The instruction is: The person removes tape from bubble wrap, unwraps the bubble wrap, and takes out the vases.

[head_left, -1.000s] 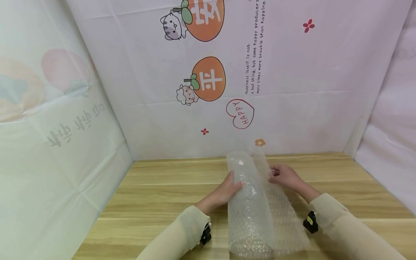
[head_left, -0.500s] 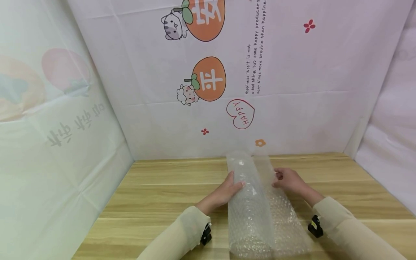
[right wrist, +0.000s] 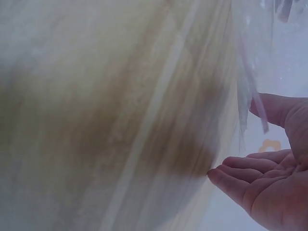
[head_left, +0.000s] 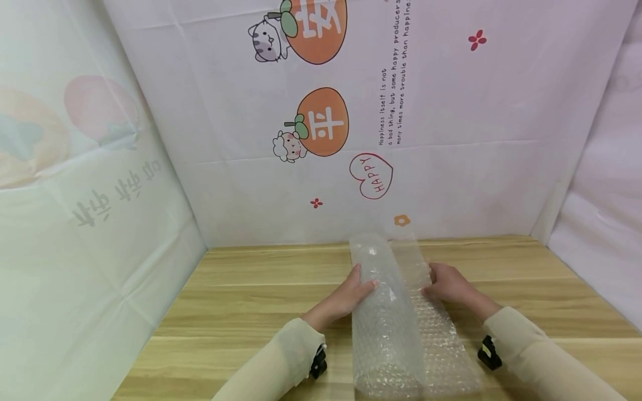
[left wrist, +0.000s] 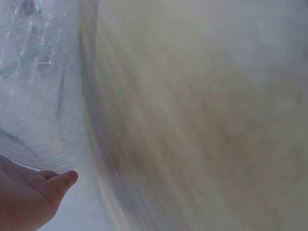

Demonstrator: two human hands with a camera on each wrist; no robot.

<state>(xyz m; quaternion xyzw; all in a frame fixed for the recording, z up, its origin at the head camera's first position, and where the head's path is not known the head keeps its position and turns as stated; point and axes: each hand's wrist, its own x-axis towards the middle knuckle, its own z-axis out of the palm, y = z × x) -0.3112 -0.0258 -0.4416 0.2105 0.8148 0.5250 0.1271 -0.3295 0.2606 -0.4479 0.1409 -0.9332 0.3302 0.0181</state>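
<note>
On the wooden table [head_left: 261,284], a roll of bubble wrap [head_left: 383,328] lies lengthwise, its far end close to the white cloth [head_left: 251,195] at the back. Along its right side spreads a loose sheet [head_left: 445,348] of the same clear wrap, its near part lying low over the wood. The left hand [head_left: 345,294] rests against the roll's left side, fingers extended rather than curled, one lying over the curved top; some fingers are hidden. At the outer edge of the loose sheet is the right hand [head_left: 451,285], its fingers nearly straight and parted widely from the thumb, which meets the hanging edge in the right wrist view; whether the other fingers touch the wrap, I cannot tell. Both arms wear cream sleeves [head_left: 273,359], with a small black device [head_left: 489,352] at each wrist. Printed on the back cloth are a red heart [head_left: 371,176] and an orange flower [head_left: 402,220].
</note>
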